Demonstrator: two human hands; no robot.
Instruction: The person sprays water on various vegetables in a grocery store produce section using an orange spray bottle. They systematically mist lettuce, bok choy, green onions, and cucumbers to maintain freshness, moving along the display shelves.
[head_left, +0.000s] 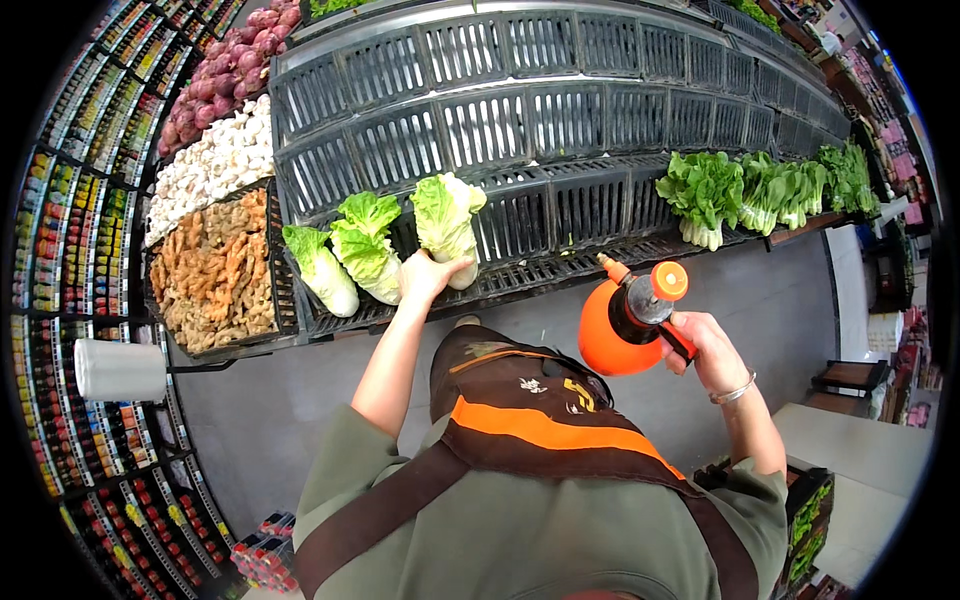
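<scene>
My left hand is on the lower white part of a napa cabbage, with the thumb across its base. Two more cabbages, a middle one and a smaller one, lean side by side to its left on the black slatted rack. In my right hand, over the floor before the rack, is an orange pump spray bottle, held by its black handle. The nozzle points up toward the rack.
Bunches of leafy greens stand at the rack's right end. Ginger, garlic and red onions fill bins at the left. A roll of white bags juts out at the left on an arm. Bottle shelves line the far left.
</scene>
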